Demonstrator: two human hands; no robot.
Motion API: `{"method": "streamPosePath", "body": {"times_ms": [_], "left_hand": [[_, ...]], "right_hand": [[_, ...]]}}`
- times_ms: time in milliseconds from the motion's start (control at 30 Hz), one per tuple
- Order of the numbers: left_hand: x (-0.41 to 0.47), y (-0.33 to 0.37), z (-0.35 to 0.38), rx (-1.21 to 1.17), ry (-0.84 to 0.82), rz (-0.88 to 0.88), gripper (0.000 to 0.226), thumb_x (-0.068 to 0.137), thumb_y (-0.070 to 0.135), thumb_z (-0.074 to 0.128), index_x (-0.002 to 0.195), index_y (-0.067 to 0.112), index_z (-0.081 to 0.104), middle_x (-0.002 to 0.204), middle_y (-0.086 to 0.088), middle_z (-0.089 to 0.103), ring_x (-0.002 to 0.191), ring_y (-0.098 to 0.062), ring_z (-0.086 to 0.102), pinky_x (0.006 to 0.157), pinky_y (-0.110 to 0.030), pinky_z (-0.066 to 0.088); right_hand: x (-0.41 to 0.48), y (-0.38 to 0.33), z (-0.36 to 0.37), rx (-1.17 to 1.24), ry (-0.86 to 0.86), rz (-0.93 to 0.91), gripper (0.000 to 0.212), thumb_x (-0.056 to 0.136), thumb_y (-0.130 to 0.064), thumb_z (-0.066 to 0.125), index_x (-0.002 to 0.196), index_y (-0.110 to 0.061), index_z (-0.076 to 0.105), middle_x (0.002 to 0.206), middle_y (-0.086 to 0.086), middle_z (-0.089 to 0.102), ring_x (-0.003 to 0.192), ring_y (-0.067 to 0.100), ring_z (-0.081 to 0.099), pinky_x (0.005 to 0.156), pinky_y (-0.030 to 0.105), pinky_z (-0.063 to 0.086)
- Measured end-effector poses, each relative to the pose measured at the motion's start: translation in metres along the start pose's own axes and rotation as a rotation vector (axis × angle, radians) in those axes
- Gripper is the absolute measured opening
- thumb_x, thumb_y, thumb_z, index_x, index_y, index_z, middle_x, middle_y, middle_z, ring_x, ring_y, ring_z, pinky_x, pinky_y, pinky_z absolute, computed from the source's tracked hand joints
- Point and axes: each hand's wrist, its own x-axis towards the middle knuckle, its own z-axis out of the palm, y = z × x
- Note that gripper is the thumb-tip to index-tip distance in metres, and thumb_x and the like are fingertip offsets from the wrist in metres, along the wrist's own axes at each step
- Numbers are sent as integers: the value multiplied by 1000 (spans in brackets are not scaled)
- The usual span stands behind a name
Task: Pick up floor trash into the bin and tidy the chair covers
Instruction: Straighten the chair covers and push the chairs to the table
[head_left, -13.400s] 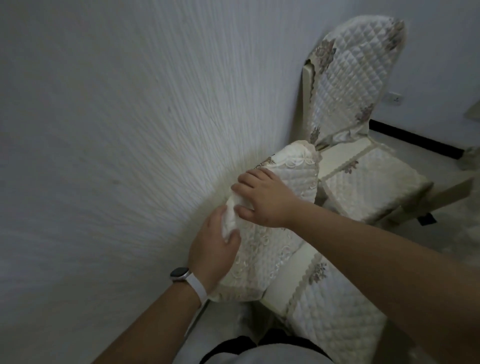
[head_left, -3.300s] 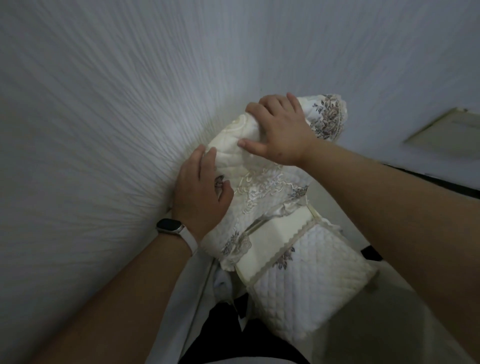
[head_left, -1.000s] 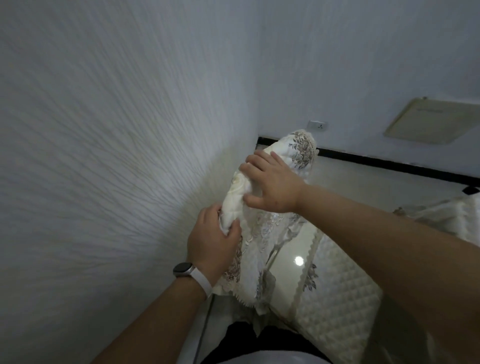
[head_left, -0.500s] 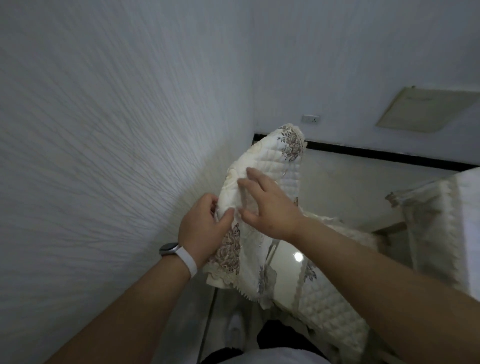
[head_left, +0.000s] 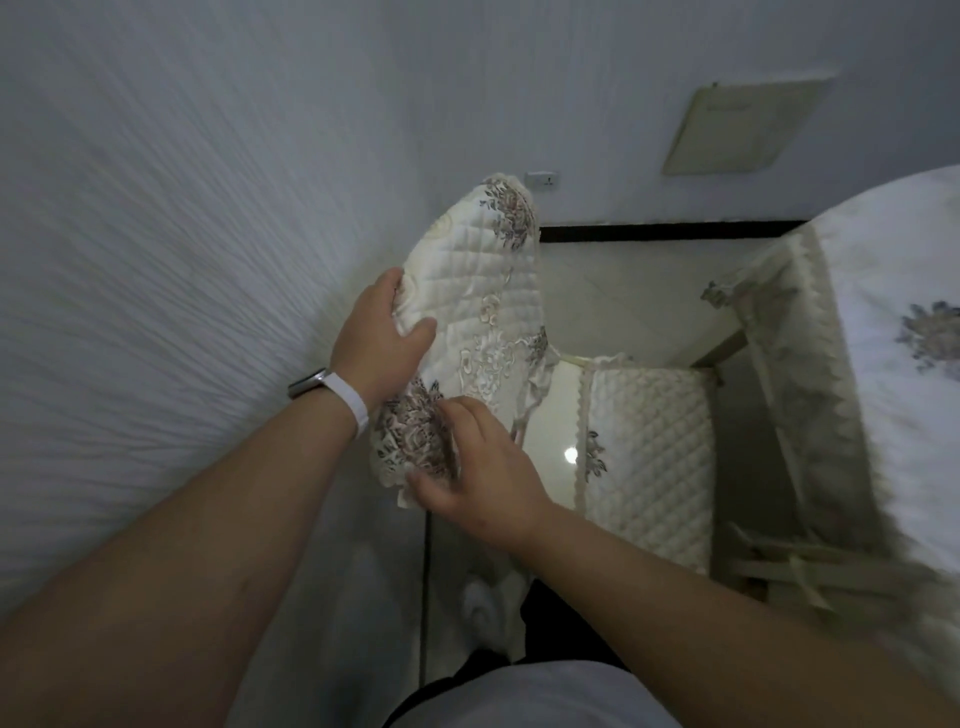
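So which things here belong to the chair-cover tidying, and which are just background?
Job:
backrest cover, gripped by left hand
right hand, at its lower hem
seat cover

Background:
wall socket
wall panel
tablecloth
wristband

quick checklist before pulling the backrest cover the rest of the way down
1. Left hand gripping the backrest cover at its side edge: ok.
2. Right hand at the cover's bottom hem: ok; a firm pinch: cannot tell.
3. Cover top seated over the chair back: ok, it looks capped.
4. Lower cover smooth: not ok, bunched near the hem.
5. Seat cushion cover lying flat: ok.
6. Ties fastened: cannot tell.
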Motion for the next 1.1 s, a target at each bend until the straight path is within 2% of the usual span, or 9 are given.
{"method": "streamPosePath", "body": {"times_ms": [133, 333, 533, 667, 900, 1100], "left_hand": [[-2, -3, 1, 52, -3, 47, 66, 89, 36, 62, 148, 17, 38, 144, -5, 50, 128, -22, 50, 107, -36, 40], [-5, -7, 5, 28, 26, 66, 72, 87, 30, 65, 151, 16, 35, 149, -5, 45, 134, -23, 45, 110, -36, 37], [-8, 0, 4, 23, 68, 41, 65, 87, 23, 63, 147, 18, 41, 145, -4, 50, 130, -23, 50, 109, -38, 41], [-12, 3, 5, 27, 104, 31, 56, 86, 18, 64, 140, 15, 45, 137, -8, 54, 122, -27, 53, 97, -31, 40], [-19, 10, 13, 33, 153, 23, 56, 85, 16, 64, 138, 12, 47, 136, -13, 54, 120, -30, 53, 99, -36, 41], [-23, 17, 15, 13, 119, 31, 57, 84, 20, 67, 138, 14, 48, 135, -10, 56, 120, -30, 54, 100, -36, 43]], "right_hand": [[-9, -15, 30, -39, 25, 45, 88, 79, -50, 69, 148, -9, 34, 150, 10, 37, 137, 24, 37, 107, 37, 41], [-11, -20, 50, -37, 57, 104, 93, 77, -36, 73, 152, -8, 25, 152, 15, 32, 137, 30, 34, 102, 41, 44], [-4, -20, 45, -23, -7, 83, 100, 75, -29, 75, 154, -10, 17, 157, 16, 17, 135, 36, 34, 93, 44, 47], [-5, -21, 41, 13, -48, 71, 100, 78, -25, 74, 155, -8, 13, 159, 17, 10, 133, 40, 37, 90, 43, 47], [-12, -9, 23, -16, -77, 40, 103, 73, -23, 78, 154, -6, 17, 158, 19, 15, 135, 39, 36, 96, 43, 46], [-19, -5, 13, -32, -83, 38, 105, 72, -25, 79, 154, -5, 15, 157, 20, 17, 135, 37, 35, 100, 40, 44]]}}
